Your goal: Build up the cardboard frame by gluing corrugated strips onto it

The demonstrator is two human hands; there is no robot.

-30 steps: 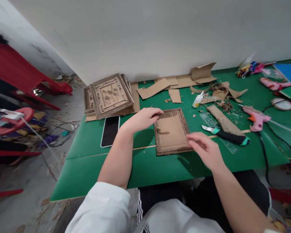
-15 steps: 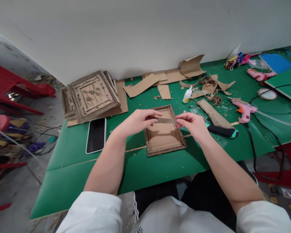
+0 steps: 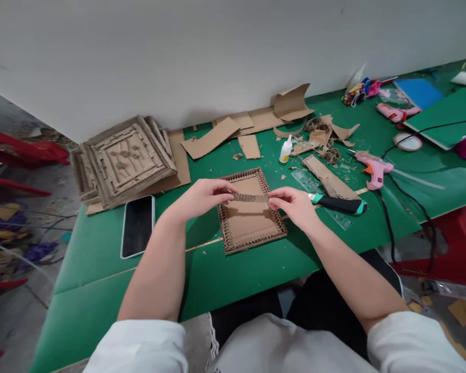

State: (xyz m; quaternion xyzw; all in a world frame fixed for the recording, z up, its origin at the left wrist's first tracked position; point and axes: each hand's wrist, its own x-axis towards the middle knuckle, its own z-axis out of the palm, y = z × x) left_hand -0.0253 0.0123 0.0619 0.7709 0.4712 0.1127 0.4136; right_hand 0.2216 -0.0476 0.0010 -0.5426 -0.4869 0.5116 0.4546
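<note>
A short strip of corrugated cardboard [image 3: 251, 198] is stretched level between my two hands. My left hand [image 3: 204, 198] pinches its left end between thumb and fingers, and my right hand [image 3: 293, 205] pinches the right end. Beneath the strip lies a rectangular cardboard frame [image 3: 254, 239], a flat base with raised corrugated edging along its sides. The strip crosses above the upper half of the base and casts a shadow on it. Just right of my right hand rests a black and green utility knife [image 3: 339, 203], partly over a clear ruler [image 3: 308, 182].
Left of the frame lies a phone [image 3: 138, 227], below stacked cardboard panels [image 3: 128, 155]. Behind are a glue bottle [image 3: 286, 150], cardboard pieces [image 3: 212, 139] and torn scraps [image 3: 320, 134]. A pink glue gun [image 3: 375, 167] with a black cord lies to the right, near a tape roll [image 3: 407, 142].
The camera view has turned slightly right, so the table's things appear further left. Both hands still hold the strip over the frame, with slightly more of the strip showing between them.
</note>
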